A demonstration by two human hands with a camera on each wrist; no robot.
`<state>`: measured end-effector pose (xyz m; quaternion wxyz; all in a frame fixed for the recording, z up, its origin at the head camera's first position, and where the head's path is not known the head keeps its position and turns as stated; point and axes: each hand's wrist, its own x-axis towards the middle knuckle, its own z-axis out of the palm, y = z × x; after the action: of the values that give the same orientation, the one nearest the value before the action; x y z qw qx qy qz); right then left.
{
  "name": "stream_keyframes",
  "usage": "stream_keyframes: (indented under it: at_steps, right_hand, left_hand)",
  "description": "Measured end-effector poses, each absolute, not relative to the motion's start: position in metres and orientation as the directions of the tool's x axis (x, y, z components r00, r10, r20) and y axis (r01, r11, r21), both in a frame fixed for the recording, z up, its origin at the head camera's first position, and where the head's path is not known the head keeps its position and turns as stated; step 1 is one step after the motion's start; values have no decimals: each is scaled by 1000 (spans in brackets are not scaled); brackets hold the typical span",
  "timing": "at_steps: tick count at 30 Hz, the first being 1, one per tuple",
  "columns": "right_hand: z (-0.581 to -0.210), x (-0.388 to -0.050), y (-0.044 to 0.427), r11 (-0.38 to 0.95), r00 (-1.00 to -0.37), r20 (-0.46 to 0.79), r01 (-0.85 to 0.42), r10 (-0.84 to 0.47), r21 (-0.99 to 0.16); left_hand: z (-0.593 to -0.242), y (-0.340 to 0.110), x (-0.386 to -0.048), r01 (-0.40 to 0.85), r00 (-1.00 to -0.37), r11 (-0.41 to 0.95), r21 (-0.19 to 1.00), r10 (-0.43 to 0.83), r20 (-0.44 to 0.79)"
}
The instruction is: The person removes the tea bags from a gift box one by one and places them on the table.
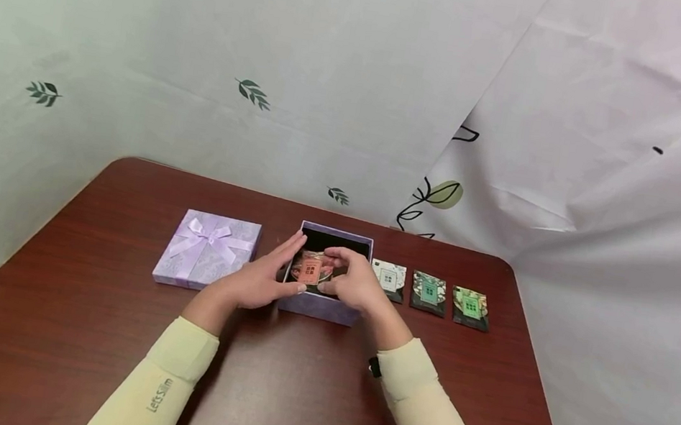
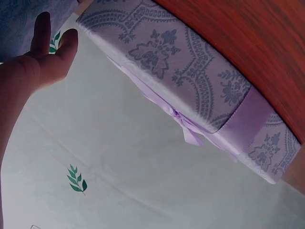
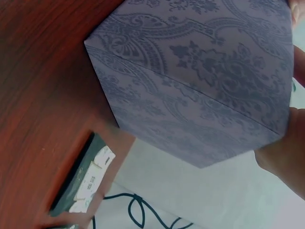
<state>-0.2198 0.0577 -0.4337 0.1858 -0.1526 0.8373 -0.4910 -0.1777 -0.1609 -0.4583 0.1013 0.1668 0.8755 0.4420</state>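
Note:
A purple patterned box stands lidless on the table, its inside dark. In it lies a packet with a red label. The left hand rests along the box's left side, fingers straight, thumb over the front rim near the packet. My right hand reaches over the box's right side, with curved fingers and thumb at the packet's right edge, pinching it. In the left wrist view the left hand has its fingers spread beside the box. The right wrist view shows the box's outer walls, with part of the right hand behind them.
Left of the box lies the purple lid with a ribbon bow. To its right lie a white-labelled packet, a dark green one and a light green one. A patterned cloth hangs behind the table.

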Motion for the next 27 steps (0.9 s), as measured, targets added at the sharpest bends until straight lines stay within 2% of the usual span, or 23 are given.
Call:
stream_keyframes:
  at_steps: [16,27]
  right_hand:
    - [-422,-212,93,349,-897,-181,32,-404,-937]
    - [-422,-207,121,357,-921,-187,56,-343,-932]
  left_hand:
    - [-448,-164,-175,174,-934,677,715,344,-99]
    - [-445,-161,-173,170,-933,694,700,343,-113]
